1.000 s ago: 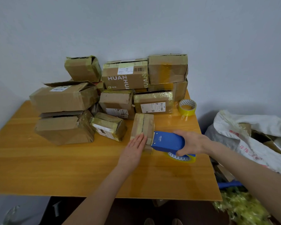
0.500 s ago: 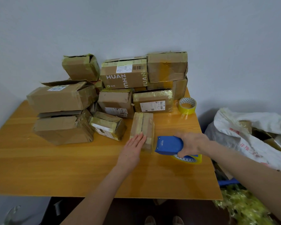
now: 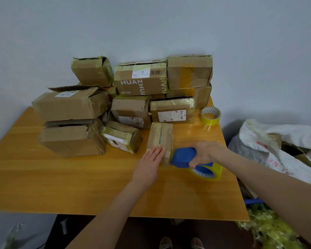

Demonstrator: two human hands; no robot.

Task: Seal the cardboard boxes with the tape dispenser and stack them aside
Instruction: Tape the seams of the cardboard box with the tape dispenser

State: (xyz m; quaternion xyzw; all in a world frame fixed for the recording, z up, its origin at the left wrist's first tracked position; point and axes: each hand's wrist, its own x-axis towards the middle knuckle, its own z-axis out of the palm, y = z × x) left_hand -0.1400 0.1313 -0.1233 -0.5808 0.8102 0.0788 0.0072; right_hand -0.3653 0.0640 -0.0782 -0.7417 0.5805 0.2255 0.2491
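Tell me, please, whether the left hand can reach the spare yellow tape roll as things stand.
Probably yes: the left hand lies flat on the small box, holding nothing, with bare table between box and tape roll. It would pass beyond the right hand gripping the tape dispenser.

front: we are finding open passage over the near table (image 3: 61,186) | rear: stacked boxes (image 3: 140,79) are blocking us | right: spare tape roll (image 3: 210,115) is standing near the edge

small taped cardboard box (image 3: 160,139) flat on table; blue tape dispenser (image 3: 184,157), yellow roll, touching its near end.
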